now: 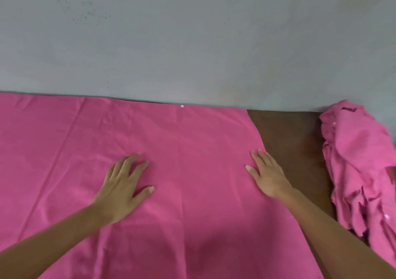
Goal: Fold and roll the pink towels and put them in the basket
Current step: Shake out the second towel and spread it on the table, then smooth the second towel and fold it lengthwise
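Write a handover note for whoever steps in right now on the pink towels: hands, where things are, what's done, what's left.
Left hand: open, flat on the spread towel.
Right hand: open, flat by the towel's right edge.
The towel lies unfolded on the brown table. A crumpled pile of pink towels sits at the table's right end. Basket is not in view.
Done: one towel laid flat.
Left: fold and roll it, then the pile, and put them all in the basket.

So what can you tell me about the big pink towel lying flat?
The spread pink towel is thin, soft-looking cloth lying flat on the brown table, far edge by the grey wall. Creases run across it. The left hand and right hand rest flat on it, the right near its right edge.
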Action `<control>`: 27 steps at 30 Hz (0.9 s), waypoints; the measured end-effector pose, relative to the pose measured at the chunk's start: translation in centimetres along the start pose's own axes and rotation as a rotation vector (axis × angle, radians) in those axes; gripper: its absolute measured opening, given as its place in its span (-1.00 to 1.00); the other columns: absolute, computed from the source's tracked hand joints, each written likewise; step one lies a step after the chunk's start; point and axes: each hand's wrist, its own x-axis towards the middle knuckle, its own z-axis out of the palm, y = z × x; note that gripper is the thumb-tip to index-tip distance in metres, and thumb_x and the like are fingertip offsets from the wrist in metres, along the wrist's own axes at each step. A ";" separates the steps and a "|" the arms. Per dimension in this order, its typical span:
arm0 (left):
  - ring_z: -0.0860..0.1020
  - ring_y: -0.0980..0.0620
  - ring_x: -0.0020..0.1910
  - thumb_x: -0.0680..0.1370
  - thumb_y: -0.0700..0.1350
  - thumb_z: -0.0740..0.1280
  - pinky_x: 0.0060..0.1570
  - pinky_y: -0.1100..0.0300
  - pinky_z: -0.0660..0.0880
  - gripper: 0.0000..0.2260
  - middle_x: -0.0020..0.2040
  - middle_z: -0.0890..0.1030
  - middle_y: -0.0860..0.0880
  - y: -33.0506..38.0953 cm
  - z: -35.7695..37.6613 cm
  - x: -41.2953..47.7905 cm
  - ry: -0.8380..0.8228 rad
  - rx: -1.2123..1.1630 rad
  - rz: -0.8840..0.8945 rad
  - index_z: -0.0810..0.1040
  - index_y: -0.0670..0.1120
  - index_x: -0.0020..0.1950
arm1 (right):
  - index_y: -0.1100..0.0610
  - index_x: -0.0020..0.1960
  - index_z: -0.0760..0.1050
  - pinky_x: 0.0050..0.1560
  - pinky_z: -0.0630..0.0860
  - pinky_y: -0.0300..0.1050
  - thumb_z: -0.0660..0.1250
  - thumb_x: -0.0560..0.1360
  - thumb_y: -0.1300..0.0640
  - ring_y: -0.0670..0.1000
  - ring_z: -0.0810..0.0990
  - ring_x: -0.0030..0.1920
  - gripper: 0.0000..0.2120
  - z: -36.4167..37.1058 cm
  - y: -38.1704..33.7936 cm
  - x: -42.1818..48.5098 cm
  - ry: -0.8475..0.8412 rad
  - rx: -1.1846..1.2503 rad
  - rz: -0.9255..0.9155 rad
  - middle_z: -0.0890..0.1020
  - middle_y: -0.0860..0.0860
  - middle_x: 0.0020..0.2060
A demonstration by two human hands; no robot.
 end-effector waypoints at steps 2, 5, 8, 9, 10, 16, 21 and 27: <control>0.22 -0.12 0.54 0.58 0.39 0.05 0.47 -0.14 0.25 -0.31 0.56 0.24 -0.07 1.8 0.5 1.3 -0.019 -0.003 0.086 0.37 -0.04 0.53 | -0.07 0.65 -0.05 0.61 -0.01 0.04 -0.23 0.49 -0.43 0.01 -0.10 0.63 -0.18 0.6 1.0 -2.3 0.031 0.018 0.020 -0.05 -0.08 0.64; 0.20 -0.12 0.55 0.57 0.38 0.03 0.49 -0.13 0.23 -0.31 0.55 0.27 -0.08 4.6 1.3 2.9 -0.071 0.003 0.195 0.37 -0.03 0.53 | -0.07 0.65 -0.02 0.59 0.01 0.02 -0.13 0.58 -0.35 0.00 -0.08 0.63 -0.29 1.6 2.5 -5.6 0.061 0.025 0.054 -0.03 -0.08 0.64; 0.18 -0.14 0.56 0.57 0.39 -0.01 0.53 -0.12 0.18 -0.28 0.57 0.25 -0.11 7.2 2.0 4.2 -0.120 0.003 0.294 0.34 -0.04 0.56 | -0.06 0.65 -0.05 0.59 -0.03 -0.03 -0.30 0.49 -0.47 -0.02 -0.10 0.63 -0.15 2.6 3.9 -8.9 0.069 0.032 0.096 -0.03 -0.10 0.64; 0.16 -0.14 0.57 0.57 0.40 -0.03 0.54 -0.13 0.15 -0.27 0.58 0.23 -0.11 8.1 2.2 4.6 -0.134 -0.001 0.325 0.32 -0.03 0.57 | -0.07 0.65 -0.05 0.59 -0.03 -0.04 -0.39 0.45 -0.51 -0.02 -0.09 0.63 -0.09 3.0 4.4 -10.1 0.084 0.032 0.110 -0.03 -0.11 0.64; 0.12 -0.13 0.59 0.56 0.40 -0.05 0.56 -0.13 0.12 -0.26 0.60 0.19 -0.09 9.1 2.4 5.0 -0.151 -0.003 0.353 0.28 -0.02 0.59 | -0.08 0.65 -0.05 0.59 -0.03 -0.04 -0.43 0.43 -0.53 -0.02 -0.08 0.63 -0.07 3.5 4.9 -11.2 0.099 0.031 0.125 -0.01 -0.11 0.64; 0.01 -0.08 0.61 0.55 0.40 -0.11 0.58 -0.06 0.00 -0.25 0.63 0.09 -0.04 14.0 3.4 6.5 -0.204 0.007 0.504 0.22 0.00 0.61 | -0.12 0.65 -0.04 0.61 -0.01 -0.01 -0.32 0.53 -0.43 -0.03 -0.08 0.63 -0.23 5.4 6.9 -17.8 0.149 0.052 0.230 -0.01 -0.09 0.64; 0.01 -0.11 0.61 0.53 0.40 -0.09 0.58 -0.10 0.02 -0.24 0.62 0.11 -0.06 18.5 4.0 7.9 -0.224 -0.001 0.594 0.26 -0.01 0.59 | -0.05 0.65 0.03 0.60 0.01 -0.01 -0.18 0.61 -0.36 0.00 0.01 0.62 -0.30 6.6 8.0 -21.9 0.235 0.120 0.292 0.12 -0.03 0.62; 0.04 -0.14 0.59 0.62 0.29 0.12 0.54 -0.14 0.07 -0.38 0.61 0.14 -0.09 24.3 5.0 10.9 -0.223 0.046 0.659 0.28 -0.03 0.58 | 0.10 0.56 0.20 0.56 0.20 0.05 0.00 0.65 -0.27 0.06 0.16 0.59 -0.37 8.5 8.6 -25.2 0.416 0.278 0.345 0.33 0.06 0.54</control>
